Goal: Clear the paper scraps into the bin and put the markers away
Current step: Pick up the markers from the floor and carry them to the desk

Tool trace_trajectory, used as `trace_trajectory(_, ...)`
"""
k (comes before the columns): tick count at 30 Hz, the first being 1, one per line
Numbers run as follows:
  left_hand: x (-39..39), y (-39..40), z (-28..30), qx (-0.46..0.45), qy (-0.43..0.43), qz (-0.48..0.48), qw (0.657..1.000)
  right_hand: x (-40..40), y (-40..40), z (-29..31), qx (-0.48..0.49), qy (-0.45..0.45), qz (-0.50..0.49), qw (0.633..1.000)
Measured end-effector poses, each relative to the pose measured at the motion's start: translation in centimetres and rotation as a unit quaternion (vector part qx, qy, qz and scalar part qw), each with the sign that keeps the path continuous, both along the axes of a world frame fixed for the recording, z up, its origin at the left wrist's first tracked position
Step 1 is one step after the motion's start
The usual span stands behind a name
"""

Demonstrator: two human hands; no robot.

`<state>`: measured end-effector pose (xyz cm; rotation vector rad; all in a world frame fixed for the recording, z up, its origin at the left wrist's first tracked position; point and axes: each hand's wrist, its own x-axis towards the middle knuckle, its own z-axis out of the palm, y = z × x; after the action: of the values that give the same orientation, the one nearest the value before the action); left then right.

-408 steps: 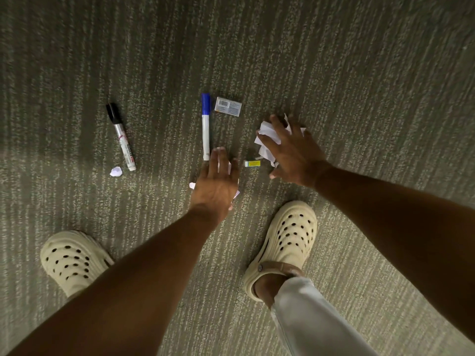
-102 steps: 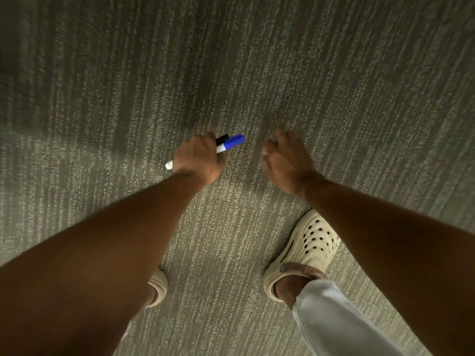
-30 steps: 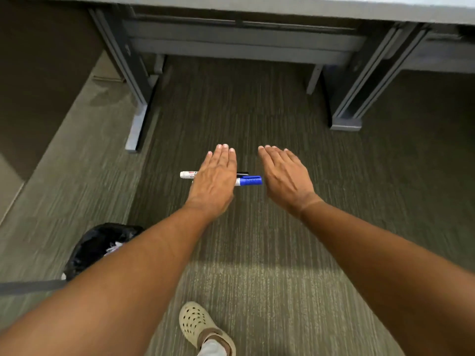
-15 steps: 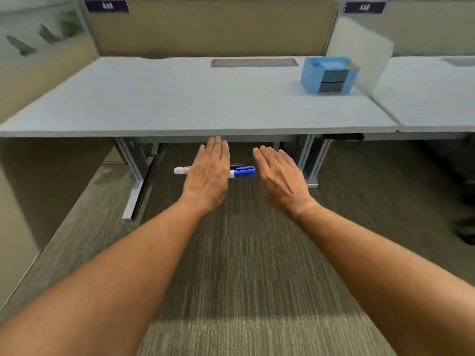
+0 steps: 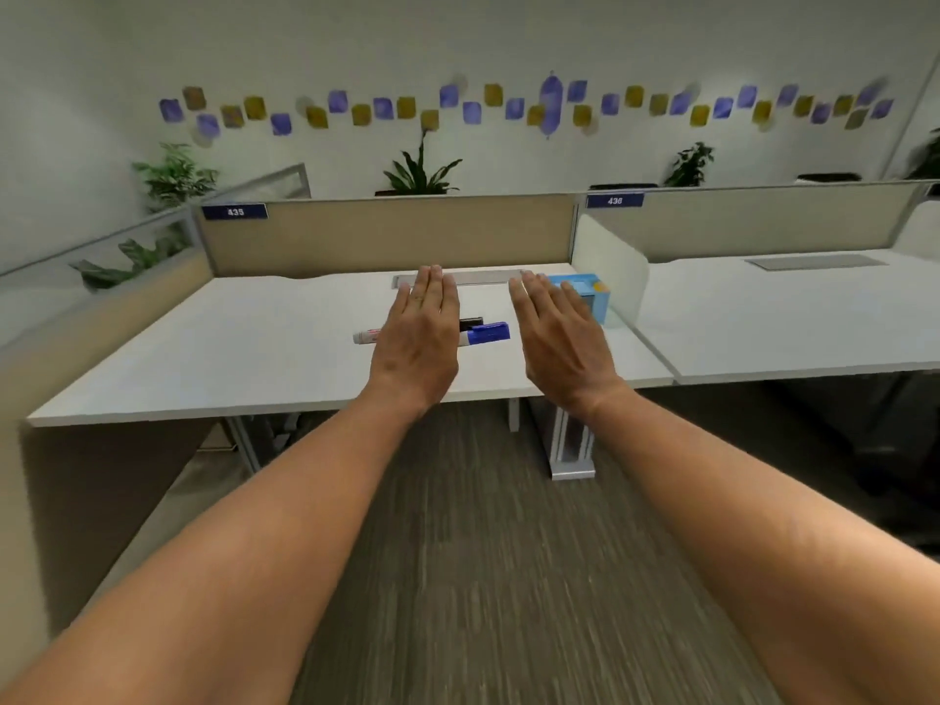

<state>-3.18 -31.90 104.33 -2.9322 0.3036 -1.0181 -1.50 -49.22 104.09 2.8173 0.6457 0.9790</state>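
Note:
My left hand [image 5: 419, 338] is stretched out palm down with its fingers straight, and it carries two markers crosswise under the palm. The blue marker's cap [image 5: 488, 333] and the black marker's cap [image 5: 470, 323] stick out to the right of the hand. A white barrel end [image 5: 363, 337] sticks out to the left. My right hand [image 5: 557, 338] is flat beside it, fingers together, holding nothing. Both hands hover in front of the white desk [image 5: 254, 348]. A light blue desk organizer [image 5: 592, 292] stands at the desk's back right, partly hidden by my right hand. No paper scraps or bin show.
A beige divider panel [image 5: 386, 234] labelled 435 backs the desk, and a white side screen [image 5: 610, 262] parts it from the neighbouring desk [image 5: 788, 318]. Desk legs [image 5: 572, 445] stand on the carpet below. Potted plants [image 5: 419, 170] line the far wall.
The view has lifted from the carpet under the desk to the desktop and wall. The black bin has left the view. My hands keep the same pose, markers still under the left palm.

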Motion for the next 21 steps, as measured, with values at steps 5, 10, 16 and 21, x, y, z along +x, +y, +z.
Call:
trace_trajectory(5,0.2,-2.2,3.6,0.012,-0.022,-0.02,0.999,0.0,-1.8,3.4,0.012,-0.02,0.001,1.0)
trace_trajectory(10,1.9,-3.4,5.5,0.03,-0.03,-0.038,0.998,1.4,-2.9,5.5,0.008,-0.02,-0.009,1.0)
trace_trajectory(16,6.1,-4.2,6.7,0.023,-0.058,-0.049,0.997,5.1,-3.5,7.0,-0.001,-0.03,-0.033,0.999)
trace_trajectory(21,11.2,-3.8,7.8,0.019,-0.072,-0.064,0.995,9.6,-3.6,8.3,-0.015,-0.048,-0.047,0.998)
